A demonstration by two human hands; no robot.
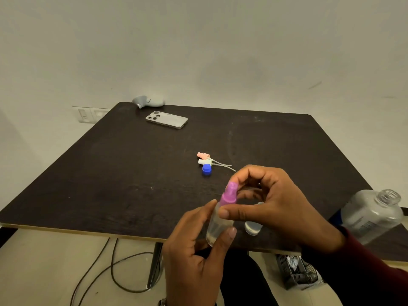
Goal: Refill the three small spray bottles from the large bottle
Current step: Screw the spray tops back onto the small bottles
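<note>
**Dark laminate table, bare wall, one small bottle in hand**

Dark brown laminate covers the table (123,164), whose pale edge band shows along the near side. It stands against a plain off-white wall with a switch plate (90,114) at the left. On the far part lie a silver phone (166,119), camera side up, and a grey rounded object (148,101) too blurred to name. Mid-table sit a pink spray head (203,155), a pale green spray head (204,161) and a blue cap (206,169), close together, their dip tubes trailing right.

Near the front edge, the left hand (194,250) wraps a small clear spray bottle (217,226) tilted, thumb and fingers closed around its body. The right hand (271,206) pinches the purple spray head (229,194) on that bottle's neck. A second small bottle (253,227) stands on the table just behind, mostly hidden by the right hand. The large clear bottle (373,215), uncapped, stands at the right edge, its base hidden by a maroon sleeve (357,268).

Below, black cables (114,274) loop across pale floor; a dark mesh bin (298,272) is partly hidden.
</note>
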